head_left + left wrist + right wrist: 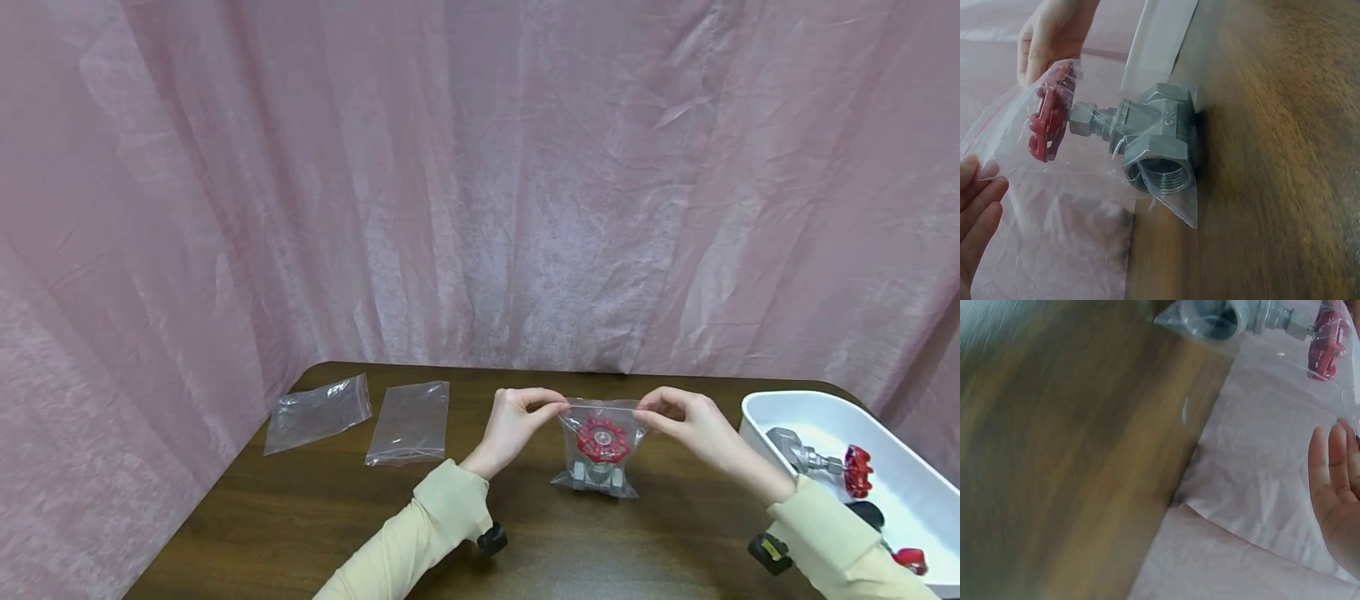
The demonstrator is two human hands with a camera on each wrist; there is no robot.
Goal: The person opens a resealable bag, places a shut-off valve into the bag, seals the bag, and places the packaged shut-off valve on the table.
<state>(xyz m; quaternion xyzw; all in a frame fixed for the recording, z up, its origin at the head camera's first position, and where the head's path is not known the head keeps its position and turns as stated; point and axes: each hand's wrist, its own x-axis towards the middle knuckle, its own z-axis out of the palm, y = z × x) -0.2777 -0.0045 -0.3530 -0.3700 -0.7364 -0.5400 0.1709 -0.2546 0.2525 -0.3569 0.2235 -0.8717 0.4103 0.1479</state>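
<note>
A metal gate valve [597,473] with a red handwheel [603,440] stands upright on the table inside a clear zip bag [632,483]. My left hand [517,423] pinches the bag's top left corner between thumb and fingertips. At the opposite top corner my right hand [688,425] pinches the film the same way. Between them the bag's mouth is stretched straight above the handwheel. In the left wrist view a red line runs along the bag's top edge, and the valve's threaded opening [1166,175] faces the camera through the film.
Two flat clear bags, one at the far left [318,415] and one nearer the middle [409,423], lie on the brown wooden table [300,500]. At the right a white bin [915,492] holds more valves with red handles [857,472]. A pink curtain [480,183] hangs behind.
</note>
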